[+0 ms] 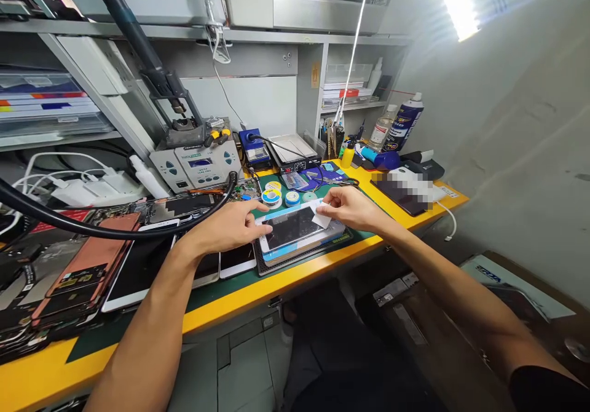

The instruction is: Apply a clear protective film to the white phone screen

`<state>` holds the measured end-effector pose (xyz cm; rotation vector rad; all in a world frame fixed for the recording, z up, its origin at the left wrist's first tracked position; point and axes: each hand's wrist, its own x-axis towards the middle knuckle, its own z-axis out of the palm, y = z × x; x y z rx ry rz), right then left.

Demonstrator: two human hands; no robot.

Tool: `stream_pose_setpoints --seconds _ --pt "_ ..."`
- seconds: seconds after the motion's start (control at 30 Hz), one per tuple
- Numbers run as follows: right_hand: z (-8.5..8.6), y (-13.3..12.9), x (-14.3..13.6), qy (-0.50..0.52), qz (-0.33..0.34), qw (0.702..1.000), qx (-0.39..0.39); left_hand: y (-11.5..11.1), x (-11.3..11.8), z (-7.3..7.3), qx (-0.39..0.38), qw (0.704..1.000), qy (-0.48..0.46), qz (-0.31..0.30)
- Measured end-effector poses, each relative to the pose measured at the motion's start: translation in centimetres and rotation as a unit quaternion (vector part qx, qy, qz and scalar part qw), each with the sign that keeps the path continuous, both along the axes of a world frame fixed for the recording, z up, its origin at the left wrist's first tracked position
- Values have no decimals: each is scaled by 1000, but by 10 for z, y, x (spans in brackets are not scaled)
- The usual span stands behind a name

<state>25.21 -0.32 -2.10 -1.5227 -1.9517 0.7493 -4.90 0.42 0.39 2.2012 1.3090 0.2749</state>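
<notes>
A white-framed phone (295,227) with a dark screen lies on a light blue and white box-like block (299,249), on a black mat at the bench's front edge. My left hand (230,224) is at the phone's left end, thumb on its edge and index finger stretched out apart from the thumb. At the far right end, my right hand (348,208) pinches a small white sheet (321,220) against the phone. Whether the sheet is paper or cloth, I cannot tell. Round tape or solder spools (271,198) stand just behind the phone.
Opened phones and parts (92,258) crowd the left, beside a white-framed tablet (142,264). A black hose (115,230) arcs over them from a grey soldering station (198,165). Behind stand a blue unit (254,149), a yellow bottle (348,155) and a spray can (405,123).
</notes>
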Motion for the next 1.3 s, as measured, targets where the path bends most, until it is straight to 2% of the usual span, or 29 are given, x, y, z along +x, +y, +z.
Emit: stream_pose_setpoints --seconds 0.2,0.37,0.77,1.03,1.3 --pt "3 -10 -8 -25 -16 999 19 1 0 -5 -67 997 -22 9" --pt "1 -17 -15 -29 -29 998 43 2 -2 -8 -92 995 -37 17" --pt "3 -34 -53 4 -4 998 61 -1 2 -3 -111 992 -58 35" --pt "-4 -41 -89 3 19 997 76 -2 1 -5 -112 991 -68 35" --pt "-3 -44 -112 12 25 998 53 -2 -1 -5 -125 988 -83 30"
